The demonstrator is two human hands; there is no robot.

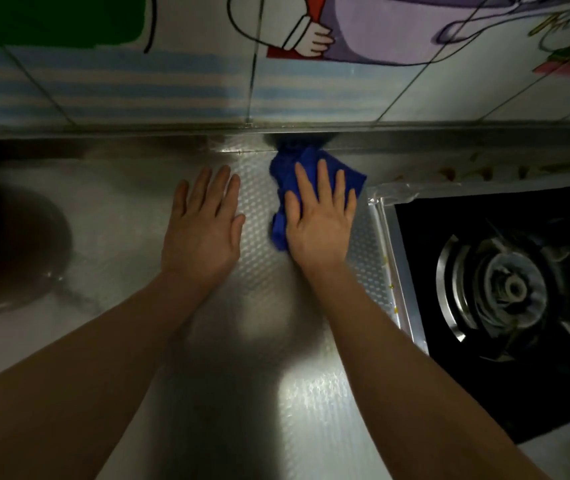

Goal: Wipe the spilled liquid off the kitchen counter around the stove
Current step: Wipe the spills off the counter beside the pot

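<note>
Spilled liquid is hard to pick out on the embossed steel counter (263,282) in this dim light; I cannot tell for certain which patches are wet and which only shine. Left of the stove (498,292), the right hand (321,216) lies flat on a blue cloth (285,181), fingers spread and pressed down rather than curled round it; the cloth sits just beside the stove's left edge, its far end against the back ledge. Further left of the stove, the left hand (204,223) rests palm down on bare metal, fingers straight and holding nothing. My guess is the wiping is under way; brownish spots (450,173) along the ledge behind the stove look untouched, so that strip and the stove's near side seem left to do.
</note>
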